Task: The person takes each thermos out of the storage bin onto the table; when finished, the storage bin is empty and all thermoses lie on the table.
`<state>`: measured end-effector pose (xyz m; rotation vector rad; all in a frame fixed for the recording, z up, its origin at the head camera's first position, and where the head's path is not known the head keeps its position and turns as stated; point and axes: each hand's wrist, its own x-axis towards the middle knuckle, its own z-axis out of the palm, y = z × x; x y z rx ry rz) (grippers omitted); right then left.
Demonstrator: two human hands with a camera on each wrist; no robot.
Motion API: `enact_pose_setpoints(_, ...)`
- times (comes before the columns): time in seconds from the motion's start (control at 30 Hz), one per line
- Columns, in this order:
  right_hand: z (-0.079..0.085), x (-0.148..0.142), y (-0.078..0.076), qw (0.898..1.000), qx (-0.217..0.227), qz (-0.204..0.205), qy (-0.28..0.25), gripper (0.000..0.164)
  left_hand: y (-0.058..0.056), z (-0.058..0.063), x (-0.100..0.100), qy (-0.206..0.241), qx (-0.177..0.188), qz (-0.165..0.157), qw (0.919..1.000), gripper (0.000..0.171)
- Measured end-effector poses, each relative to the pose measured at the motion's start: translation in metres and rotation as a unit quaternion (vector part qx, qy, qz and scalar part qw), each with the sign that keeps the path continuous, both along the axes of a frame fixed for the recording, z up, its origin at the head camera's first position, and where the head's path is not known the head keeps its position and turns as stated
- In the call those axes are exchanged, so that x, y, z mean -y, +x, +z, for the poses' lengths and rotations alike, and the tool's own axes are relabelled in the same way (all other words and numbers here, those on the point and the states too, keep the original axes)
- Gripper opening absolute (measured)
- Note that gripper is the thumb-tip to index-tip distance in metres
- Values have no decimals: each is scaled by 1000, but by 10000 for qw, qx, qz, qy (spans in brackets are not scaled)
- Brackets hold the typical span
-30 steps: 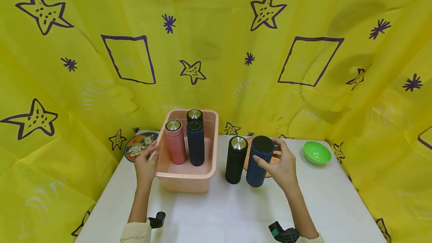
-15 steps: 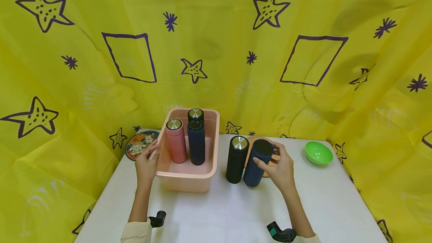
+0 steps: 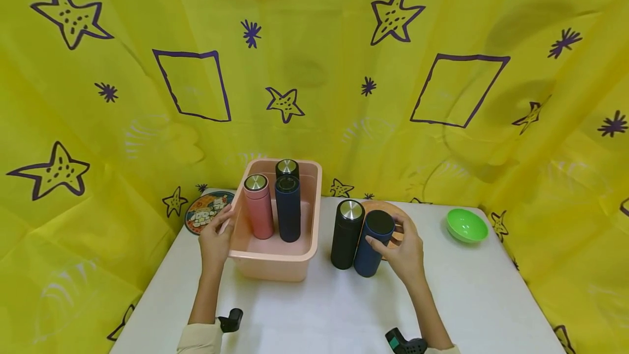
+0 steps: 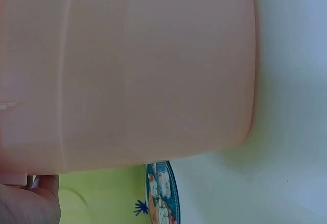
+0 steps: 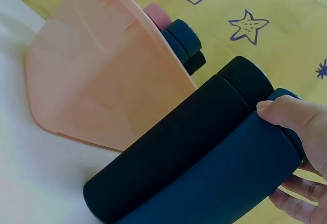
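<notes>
In the head view, the wide blue bottle [image 3: 369, 253] has just shifted left: a second ago it stood a little apart from the tall black bottle [image 3: 345, 239], and now it is right up against it, and the right wrist view shows the two apparently touching along their length. Your right hand [image 3: 408, 247] has its fingers grasping the blue bottle near its lid, the thumb toward you; you cannot tell from here whether its base bears fully on the white bench [image 3: 319, 321]. Your left hand [image 3: 214, 242] stays where it was, fingers gripping the left rim of the pink tub [image 3: 272, 270]. Inside the tub stand a pink bottle [image 3: 259, 216], a navy bottle [image 3: 289, 214] and, behind them, a silver-topped bottle [image 3: 287, 167]. As far as you can judge, this leaves two bottles paired outside the tub, just to its right, with your grasp on the blue one not yet released.
</notes>
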<state>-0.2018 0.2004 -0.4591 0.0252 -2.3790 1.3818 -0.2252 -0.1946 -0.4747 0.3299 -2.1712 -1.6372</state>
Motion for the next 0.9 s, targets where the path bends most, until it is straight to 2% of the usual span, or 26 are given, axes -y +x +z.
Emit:
enact_pose_setpoints(0.23, -1, 0, -1, 9998, 205, -39, -2, 71, -1, -2, 0, -82, -96, 17, 9999, 25)
enact_pose_setpoints(0.47, 0, -3, -3, 9990, 373, 201, -149, 72, 0, -1, -1, -65, 108, 50, 9999, 26)
enact_pose_setpoints(0.9, -6, -7, -2, 9977, 272, 594, -161, 80, -1, -1, 0, -149, 31, 99, 9998, 25)
